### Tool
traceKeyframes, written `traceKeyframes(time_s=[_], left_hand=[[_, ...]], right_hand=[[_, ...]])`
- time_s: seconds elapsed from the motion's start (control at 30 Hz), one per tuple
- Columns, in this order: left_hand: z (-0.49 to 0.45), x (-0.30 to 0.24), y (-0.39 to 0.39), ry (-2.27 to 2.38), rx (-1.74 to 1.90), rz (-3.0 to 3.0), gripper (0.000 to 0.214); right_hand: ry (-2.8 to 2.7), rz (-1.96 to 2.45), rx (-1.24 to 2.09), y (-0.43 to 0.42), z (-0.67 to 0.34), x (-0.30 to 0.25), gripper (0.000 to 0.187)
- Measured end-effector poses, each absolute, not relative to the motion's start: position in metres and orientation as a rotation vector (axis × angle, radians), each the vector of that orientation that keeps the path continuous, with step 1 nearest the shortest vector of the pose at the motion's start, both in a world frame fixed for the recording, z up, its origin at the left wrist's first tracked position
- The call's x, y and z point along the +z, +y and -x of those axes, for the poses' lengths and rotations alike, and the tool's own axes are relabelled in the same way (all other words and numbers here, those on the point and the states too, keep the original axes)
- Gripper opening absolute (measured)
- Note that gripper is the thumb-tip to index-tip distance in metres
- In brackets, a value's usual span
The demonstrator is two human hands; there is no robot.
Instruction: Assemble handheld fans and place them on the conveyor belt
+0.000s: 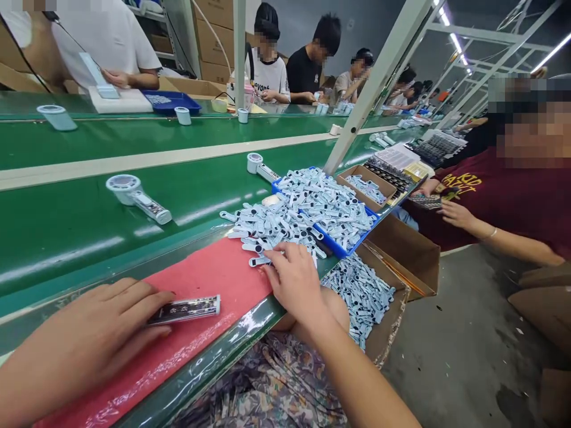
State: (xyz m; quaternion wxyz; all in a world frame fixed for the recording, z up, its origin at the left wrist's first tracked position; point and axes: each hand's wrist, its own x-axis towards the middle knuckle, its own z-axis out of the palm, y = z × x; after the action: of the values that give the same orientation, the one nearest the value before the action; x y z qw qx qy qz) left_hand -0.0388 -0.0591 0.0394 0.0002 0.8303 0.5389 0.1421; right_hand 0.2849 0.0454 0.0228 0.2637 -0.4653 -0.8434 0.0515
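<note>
My left hand (111, 324) is closed around a light-blue device handle (191, 309) above a red mat (214, 267). A dark circuit board shows in the handle's open face; its other end is hidden under my fingers. At the near edge of a loose pile of light-blue plastic strips (272, 226), my right hand (297, 282) pinches one light-blue plastic strip (257, 261) between thumb and forefinger. Each strip bears a dark round spot. Beside the pile, a blue tray (332, 241) is heaped with more of them.
On the green belt (57, 226) lie round-headed devices with open handles (138, 196). A cardboard box (392, 333) of strips stands below the table edge, right of my lap. A slanted metal post (370, 89) rises beyond the tray. Co-workers sit across the belt and at right.
</note>
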Motion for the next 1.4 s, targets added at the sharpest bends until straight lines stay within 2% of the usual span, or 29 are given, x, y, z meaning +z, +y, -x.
traceKeyframes(time_s=[0.1, 0.2, 0.27, 0.47, 0.57, 0.67, 0.83, 1.07, 1.4], left_hand=[[0.03, 0.038, -0.064, 1.664, 0.335, -2.704, 0.026], [0.022, 0.041, -0.068, 1.656, 0.397, -2.751, 0.028], [0.018, 0.044, -0.069, 1.641, 0.419, -2.763, 0.028], [0.017, 0.043, -0.068, 1.616, 0.448, -2.723, 0.027], [0.018, 0.043, -0.073, 1.642, 0.456, -2.688, 0.027], [0.018, 0.047, -0.079, 1.637, 0.52, -2.591, 0.027], [0.017, 0.051, -0.086, 1.593, 0.666, -2.412, 0.029], [0.012, 0.05, -0.082, 1.595, 0.741, -2.38, 0.016], [0.01, 0.05, -0.082, 1.595, 0.825, -2.297, 0.012]], right_hand=[[-2.415, 1.323, -0.02, 0.052, -0.273, 0.021, 0.017], [-2.348, 1.344, 0.036, 0.054, -0.273, 0.021, 0.015], [-2.27, 1.338, 0.208, 0.05, -0.275, 0.024, 0.017], [-2.106, 1.111, 1.036, 0.027, -0.267, 0.036, 0.025], [-2.057, 1.083, 1.241, 0.015, -0.257, 0.042, 0.029], [-2.055, 1.036, 1.329, 0.007, -0.247, 0.049, 0.018], [-2.18, 0.853, 1.357, -0.002, -0.223, 0.058, 0.015], [-2.356, 0.869, 1.019, -0.01, -0.201, 0.057, 0.013], [-2.354, 0.827, 0.881, -0.013, -0.204, 0.046, 0.011]])
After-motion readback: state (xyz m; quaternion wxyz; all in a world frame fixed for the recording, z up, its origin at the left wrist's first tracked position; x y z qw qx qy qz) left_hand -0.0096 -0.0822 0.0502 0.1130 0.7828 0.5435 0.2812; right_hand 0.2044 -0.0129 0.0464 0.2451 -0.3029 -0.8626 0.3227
